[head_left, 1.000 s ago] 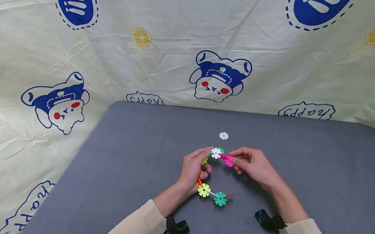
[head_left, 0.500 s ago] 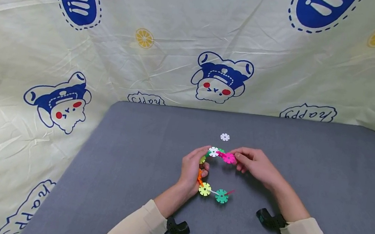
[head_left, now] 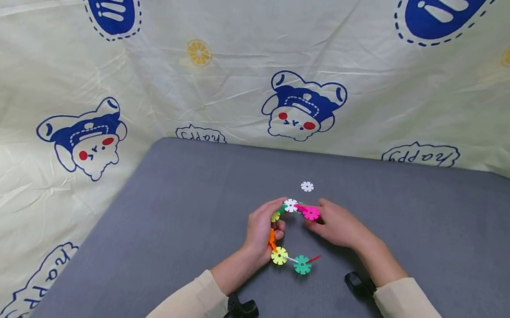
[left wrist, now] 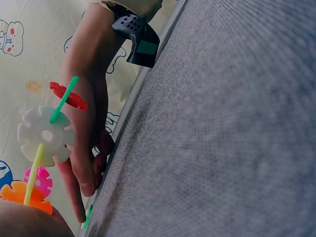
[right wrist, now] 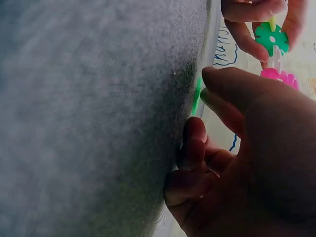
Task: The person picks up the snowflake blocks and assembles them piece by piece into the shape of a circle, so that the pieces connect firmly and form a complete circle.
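My left hand (head_left: 258, 230) grips a chain of slotted plastic snowflake discs, its fingers hiding the chain's middle. From the lower end hang a yellow disc (head_left: 274, 258), a green disc (head_left: 299, 269) and a red disc (head_left: 314, 258) seen edge-on. The upper end carries a white disc (head_left: 291, 203) and a pink disc (head_left: 311, 215). My right hand (head_left: 339, 225) is low over the table behind the pink disc, thumb and forefinger apart. A loose green disc (right wrist: 196, 96) lies flat right at those fingertips in the right wrist view.
One loose white disc (head_left: 307, 184) lies on the grey table (head_left: 203, 200) beyond the hands. Behind the table's far edge hangs a printed cream cloth (head_left: 229, 93). Both wrists wear black cameras, the left one (head_left: 243, 311) close to the tabletop.
My right hand has let go of the pink disc on the chain and dropped behind it toward the loose green disc. The left hand keeps its hold, the chain barely shifting.
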{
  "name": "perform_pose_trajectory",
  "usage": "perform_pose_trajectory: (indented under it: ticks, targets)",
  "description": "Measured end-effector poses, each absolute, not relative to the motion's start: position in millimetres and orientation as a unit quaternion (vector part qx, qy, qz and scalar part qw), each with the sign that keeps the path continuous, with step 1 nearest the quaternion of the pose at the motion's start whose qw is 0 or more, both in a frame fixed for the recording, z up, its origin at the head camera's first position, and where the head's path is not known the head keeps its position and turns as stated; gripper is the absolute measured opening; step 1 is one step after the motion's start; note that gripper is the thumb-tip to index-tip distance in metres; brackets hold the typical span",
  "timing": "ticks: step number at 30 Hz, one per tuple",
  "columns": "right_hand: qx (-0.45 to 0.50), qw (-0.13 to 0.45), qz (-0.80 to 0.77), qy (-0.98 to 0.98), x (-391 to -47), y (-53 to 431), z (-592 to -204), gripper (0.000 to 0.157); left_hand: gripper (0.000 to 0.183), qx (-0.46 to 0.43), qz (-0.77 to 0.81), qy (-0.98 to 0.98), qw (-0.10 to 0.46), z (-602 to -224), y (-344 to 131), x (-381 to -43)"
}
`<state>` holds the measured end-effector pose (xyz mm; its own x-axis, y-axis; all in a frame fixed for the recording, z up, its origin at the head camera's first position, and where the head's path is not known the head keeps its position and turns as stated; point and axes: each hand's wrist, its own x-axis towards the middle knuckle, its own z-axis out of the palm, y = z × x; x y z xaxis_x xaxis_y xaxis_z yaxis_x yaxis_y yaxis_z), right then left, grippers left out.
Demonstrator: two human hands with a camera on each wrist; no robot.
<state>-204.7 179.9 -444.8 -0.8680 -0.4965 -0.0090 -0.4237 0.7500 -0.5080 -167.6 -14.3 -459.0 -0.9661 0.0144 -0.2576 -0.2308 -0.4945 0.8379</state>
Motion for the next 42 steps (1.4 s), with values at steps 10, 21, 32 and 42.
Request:
perform_pose_trajectory:
  ticks: [10,21,32,42]
  targets:
    - [-0.248,0.045,-0.25,0.935,-205,182,-445,0.011,0.033,-0.11,0.853,0.505,0.072,-460,-13,-169]
    - [-0.292,0.014,-0.235,0.927,-195,186,-442,0.005,0.035,-0.105,0.857,0.5,0.072,-459,-12,-168]
    - [-0.243,0.036,-0.299,0.922,-179,188,-443,0.03,0.036,-0.11,0.855,0.5,0.08,-460,-12,-166]
    - [-0.193,0.037,-0.408,0.891,-176,192,-440,0.032,0.037,-0.11,0.857,0.498,0.069,-458,-13,-166]
